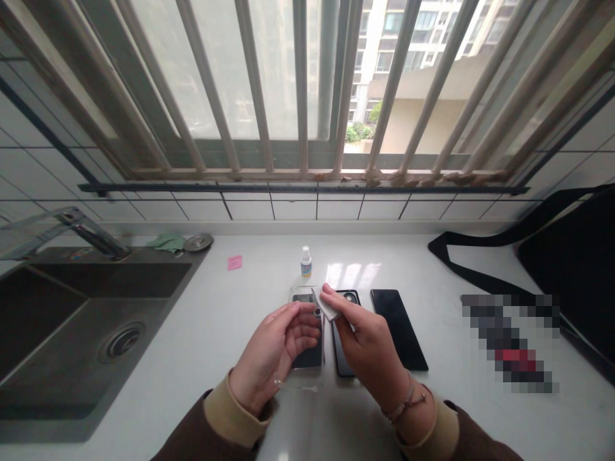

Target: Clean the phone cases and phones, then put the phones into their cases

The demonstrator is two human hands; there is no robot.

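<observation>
Cloth in your right hand, clear case in your left: work looks under way

In the head view, your left hand (293, 336) is curled and appears to grasp a clear phone case (305, 379) over the white counter (202, 358), its fingers seemingly showing through the plastic. Your right hand (358, 326) pinches a folded grey cloth (325, 306) near the case's upper right edge; you cannot tell whether they touch.

Both are in hand, so the handling seems begun and unfinished; how much of the case's surface is done does not show. The spray bottle (306, 262) stands upright beyond the case, its white top on.

The case's long axis runs away from you, with a round opening or ring near its far end. The cloth slants from far left to near right. A dark slab (307, 360) shows behind the case; right of it lie a camera-side-up phone (342, 355) and a black phone (400, 330), its far end angled left.
</observation>
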